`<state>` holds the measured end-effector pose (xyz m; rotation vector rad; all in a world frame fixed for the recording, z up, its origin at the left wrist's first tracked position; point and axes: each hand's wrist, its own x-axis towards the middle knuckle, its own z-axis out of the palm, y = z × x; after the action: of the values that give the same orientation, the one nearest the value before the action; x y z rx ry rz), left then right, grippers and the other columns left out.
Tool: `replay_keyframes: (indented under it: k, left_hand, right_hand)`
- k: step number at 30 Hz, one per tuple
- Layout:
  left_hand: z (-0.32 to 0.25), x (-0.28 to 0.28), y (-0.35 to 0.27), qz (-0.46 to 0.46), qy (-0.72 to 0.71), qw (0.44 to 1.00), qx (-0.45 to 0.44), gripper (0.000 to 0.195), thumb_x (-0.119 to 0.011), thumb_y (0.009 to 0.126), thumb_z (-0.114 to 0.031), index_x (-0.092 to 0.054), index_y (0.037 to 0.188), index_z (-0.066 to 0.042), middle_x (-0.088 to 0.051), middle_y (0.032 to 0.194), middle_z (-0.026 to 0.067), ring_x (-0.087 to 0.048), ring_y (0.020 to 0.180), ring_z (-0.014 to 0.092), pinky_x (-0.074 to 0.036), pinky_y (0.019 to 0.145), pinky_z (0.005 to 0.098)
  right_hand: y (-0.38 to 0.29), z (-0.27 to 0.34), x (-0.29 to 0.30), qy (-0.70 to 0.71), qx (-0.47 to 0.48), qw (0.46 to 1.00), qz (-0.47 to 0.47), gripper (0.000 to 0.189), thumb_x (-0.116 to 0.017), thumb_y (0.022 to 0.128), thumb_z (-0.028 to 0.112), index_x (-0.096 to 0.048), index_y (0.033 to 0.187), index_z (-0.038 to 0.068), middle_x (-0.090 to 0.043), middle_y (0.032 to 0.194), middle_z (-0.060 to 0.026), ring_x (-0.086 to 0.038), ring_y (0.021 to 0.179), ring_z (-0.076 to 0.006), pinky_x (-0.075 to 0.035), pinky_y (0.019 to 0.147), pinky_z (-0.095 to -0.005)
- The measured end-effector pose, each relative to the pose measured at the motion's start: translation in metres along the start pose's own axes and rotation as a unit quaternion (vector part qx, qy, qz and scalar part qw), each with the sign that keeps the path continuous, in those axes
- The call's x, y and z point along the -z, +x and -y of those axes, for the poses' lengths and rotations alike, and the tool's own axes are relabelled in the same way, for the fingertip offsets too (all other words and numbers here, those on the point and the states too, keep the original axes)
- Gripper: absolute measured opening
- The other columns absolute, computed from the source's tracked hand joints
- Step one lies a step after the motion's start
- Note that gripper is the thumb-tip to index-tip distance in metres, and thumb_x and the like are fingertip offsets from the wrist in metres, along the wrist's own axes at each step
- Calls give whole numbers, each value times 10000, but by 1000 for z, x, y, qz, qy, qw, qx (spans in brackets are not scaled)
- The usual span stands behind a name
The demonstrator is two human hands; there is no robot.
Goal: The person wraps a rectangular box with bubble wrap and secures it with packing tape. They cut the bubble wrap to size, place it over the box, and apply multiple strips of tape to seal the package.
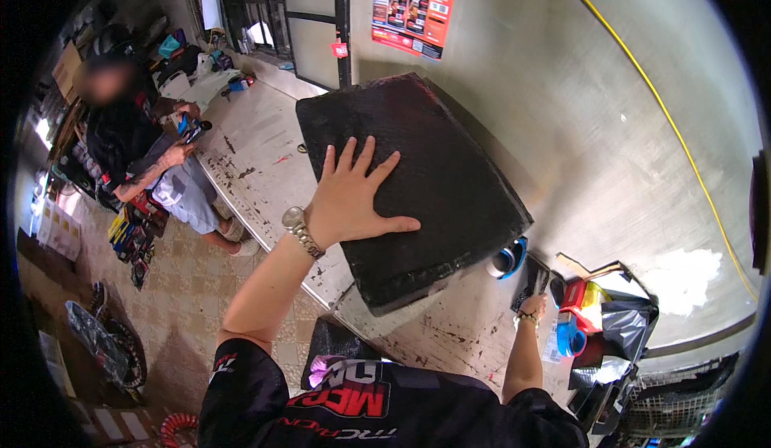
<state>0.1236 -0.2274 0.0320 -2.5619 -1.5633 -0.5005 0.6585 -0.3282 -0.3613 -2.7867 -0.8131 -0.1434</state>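
Note:
A large box-like package (415,183) with a black, wrapped-looking surface sits at a slant on the worktable (259,147). My left hand (352,198) lies flat on its top face, fingers spread, with a metal watch (296,225) on the wrist. Reaching out to the right, my right hand (532,308) is beside a dark flat item (529,279) near the wall. Its fingers look curled, but whether they grip a thing there is too small to tell. A roll of blue-edged tape (509,259) stands between the package and that hand.
Red and blue tape rolls (572,333) and black plastic (629,321) crowd the table's right end. At the left, another person (138,129) stands by the table edge holding a small object. A yellow cable (650,74) runs down the wall (542,87). Boxed goods (123,231) lie on the floor.

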Motion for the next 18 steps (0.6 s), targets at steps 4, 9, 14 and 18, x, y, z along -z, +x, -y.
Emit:
replay_keyframes:
  k: [4, 9, 14, 18]
  left_hand:
    - [8, -5, 4, -7, -8, 1000, -2, 1138, -547, 613, -883, -399, 1455, -131, -277, 1489, 317, -212, 1395, 503, -113, 1132, 609]
    - [6, 0, 2, -20, -32, 999, -11, 1142, -616, 598, -843, -419, 1430, -87, -299, 1479, 289, -213, 1395, 484, -108, 1126, 627]
    - [6, 6, 2, -61, -96, 991, -63, 1001, -728, 588, -722, -542, 1305, -47, -459, 1301, 179, -379, 1250, 372, -254, 1054, 558]
    - [2, 8, 0, -68, -93, 991, -71, 906, -754, 612, -659, -579, 1268, -60, -491, 1255, 131, -438, 1172, 308, -329, 977, 457]
  right_hand:
    - [-5, 17, 38, 39, -5, 993, -113, 200, -454, 959, 155, -532, 1122, 67, -652, 1037, -179, -659, 928, -346, -526, 803, -443]
    - [7, 119, 202, 286, 207, 889, -292, 281, -479, 980, 93, -501, 1242, -4, -598, 1097, -231, -600, 1017, -334, -487, 877, -365]
    - [-19, 305, 373, 442, 546, 706, -93, 262, -535, 923, -1, -608, 1172, 35, -613, 1149, -154, -583, 1084, -249, -476, 904, -354]
    - [-71, 439, 381, 340, 751, 565, 16, 232, -599, 895, 71, -615, 1125, 42, -620, 1045, -131, -612, 989, -288, -492, 881, -363]
